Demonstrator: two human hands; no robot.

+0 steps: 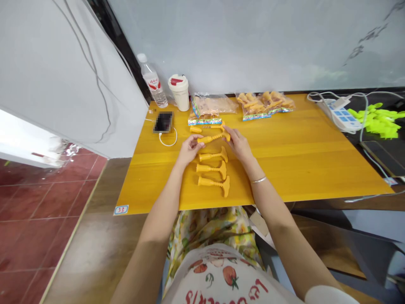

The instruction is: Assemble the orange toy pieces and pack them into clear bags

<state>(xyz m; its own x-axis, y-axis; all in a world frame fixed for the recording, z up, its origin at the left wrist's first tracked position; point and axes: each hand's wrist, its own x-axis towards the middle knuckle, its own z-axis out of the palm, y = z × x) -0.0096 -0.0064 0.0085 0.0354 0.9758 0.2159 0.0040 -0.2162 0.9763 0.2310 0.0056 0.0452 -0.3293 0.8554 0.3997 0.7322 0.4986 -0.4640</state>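
My left hand (189, 148) pinches the capped end of a yellow plastic T-handled corkscrew (212, 138), while my right hand (238, 142) grips its T-shaped handle. The tool lies level between both hands, just over the table. Right behind it rests an uncapped corkscrew (211, 126) with a bare, metal-looking shaft, and its loose yellow cap (195, 130) is to the left. Nearer to me, a row of similar capped corkscrews (211, 169) lies with handles to the right. My fingertips partly cover both ends of the held one.
The yellow wooden table (300, 160) has clear bags of yellow tools (253, 105) and a flatter plastic bag (215, 104) at the back. A water bottle (153, 82), a white cup (179, 93) and a charging phone (163, 122) stand back left. A power strip (343, 116) is right.
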